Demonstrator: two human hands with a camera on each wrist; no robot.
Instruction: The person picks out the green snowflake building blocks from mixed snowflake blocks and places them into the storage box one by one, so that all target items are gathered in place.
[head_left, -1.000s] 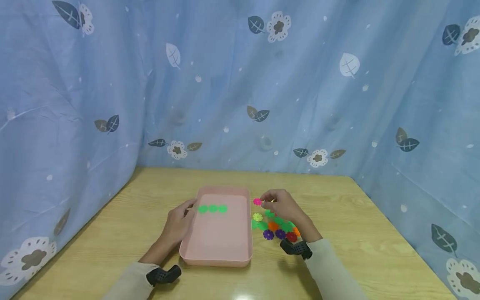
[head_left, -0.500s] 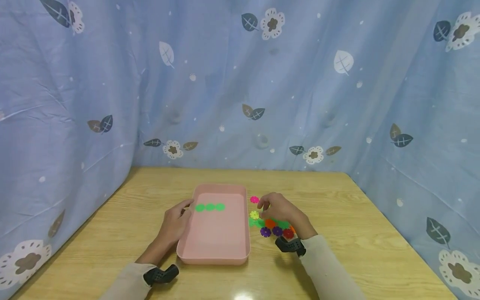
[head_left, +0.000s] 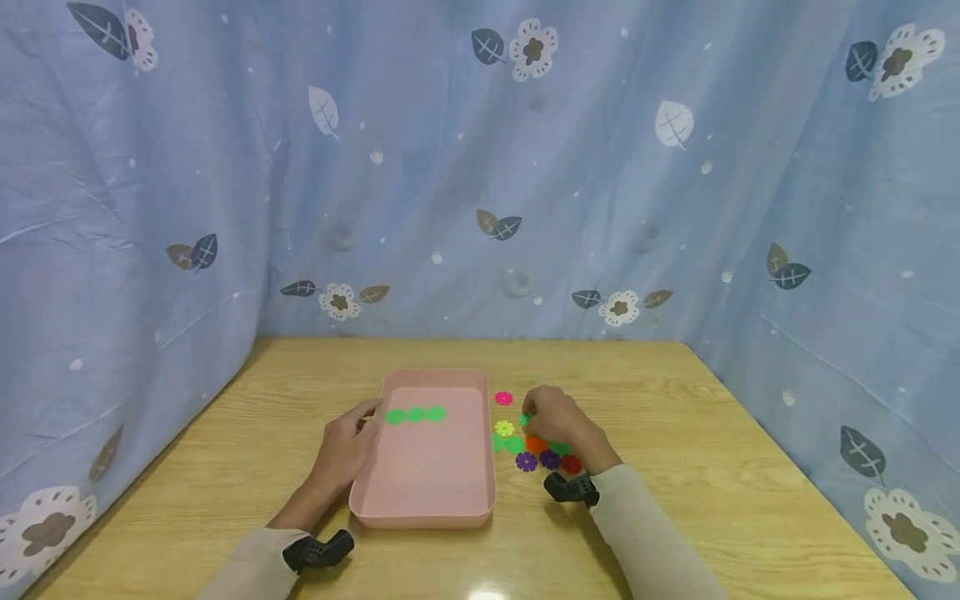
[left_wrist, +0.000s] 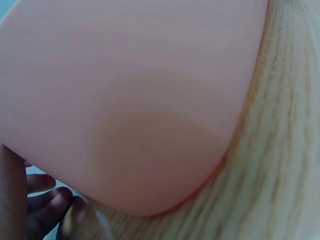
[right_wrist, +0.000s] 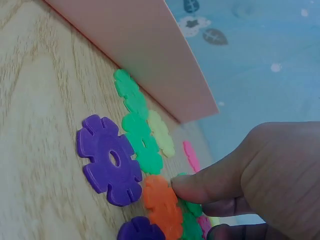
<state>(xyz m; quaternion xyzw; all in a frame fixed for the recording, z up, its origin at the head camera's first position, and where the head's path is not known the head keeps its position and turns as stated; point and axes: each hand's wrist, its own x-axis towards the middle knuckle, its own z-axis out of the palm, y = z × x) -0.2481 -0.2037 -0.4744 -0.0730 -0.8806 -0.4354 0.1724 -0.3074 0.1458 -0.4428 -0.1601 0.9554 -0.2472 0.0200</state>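
My left hand grips the left rim of a pink rectangular tray, fingers outside and thumb at the rim. A row of three joined green flower-shaped discs lies inside, towards the tray's far end. Right of the tray, my right hand reaches down into loose flower-shaped discs. Its thumb and fingers pinch a green flower-shaped disc, partly hidden behind the thumb. Close by are an orange disc, a purple disc and a yellow disc.
A pink disc lies beyond the yellow one, beside the tray. Nearer me is a red disc. Several more discs overlap under the right hand. The wooden table ends at a blue patterned curtain.
The pink disc has left my right fingers and lies on the table. My right hand has moved back to the pile and down to a green disc. The left hand keeps its hold.
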